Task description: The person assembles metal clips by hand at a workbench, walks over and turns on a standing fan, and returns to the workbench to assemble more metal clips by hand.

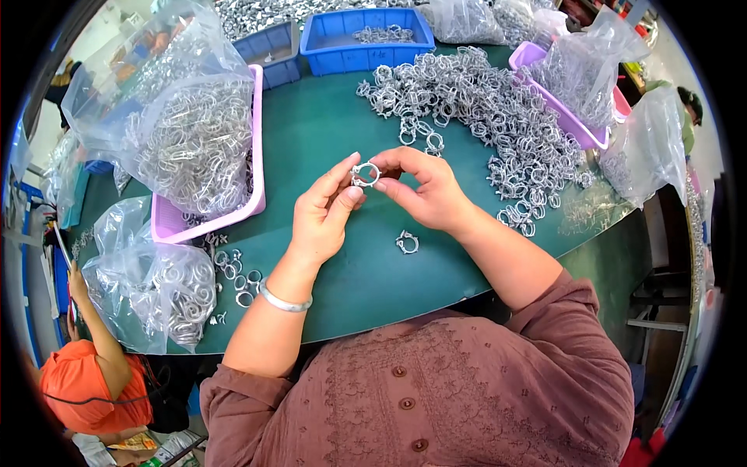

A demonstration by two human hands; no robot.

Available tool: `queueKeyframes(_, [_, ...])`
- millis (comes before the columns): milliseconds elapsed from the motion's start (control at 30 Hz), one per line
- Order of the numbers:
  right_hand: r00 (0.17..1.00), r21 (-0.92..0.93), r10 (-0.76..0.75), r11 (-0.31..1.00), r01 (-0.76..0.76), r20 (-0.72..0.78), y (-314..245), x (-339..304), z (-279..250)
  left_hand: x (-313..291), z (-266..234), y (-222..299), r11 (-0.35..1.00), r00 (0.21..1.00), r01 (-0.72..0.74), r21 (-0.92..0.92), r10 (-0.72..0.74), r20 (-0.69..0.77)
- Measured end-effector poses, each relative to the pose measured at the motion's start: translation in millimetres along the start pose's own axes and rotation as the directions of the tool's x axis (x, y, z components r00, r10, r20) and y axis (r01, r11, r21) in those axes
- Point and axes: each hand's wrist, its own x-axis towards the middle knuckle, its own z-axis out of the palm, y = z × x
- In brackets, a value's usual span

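Observation:
Above the middle of the green table, a small silvery metal ring clamp (366, 174) is pinched between both my hands. My left hand (323, 206) grips its left side, where small fittings stick out, with thumb and fingers. From the right, thumb and forefinger of my right hand (424, 187) close on the ring's other edge. Just below my right hand another ring clamp (407, 242) lies alone on the table. Beyond and to the right spreads a large heap of similar ring clamps (482, 101); a few lie loose at its near edge.
On the left, a pink basket (257, 156) holds a clear bag of metal parts (198, 140). Nearer me lie a bag of rings (183, 292) and loose rings (244, 298). Blue bins (366, 58) stand at the back, a purple basket (572, 124) at right. Another person (97, 381) is at left.

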Motion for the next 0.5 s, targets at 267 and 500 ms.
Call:
queueKeyframes(267, [0.997, -0.007, -0.062, 0.998, 0.062, -0.041, -0.7, 1.7, 1.5, 0.9, 0.0, 0.3, 0.996, 0.996, 0.085, 0.013, -0.085, 0.028])
queueKeyframes(500, [0.997, -0.059, -0.047, 0.997, 0.044, -0.059, -1.3, 0.5, -0.1, 1.0, 0.4, 0.2, 0.994, 0.993, 0.108, -0.022, -0.107, 0.050])
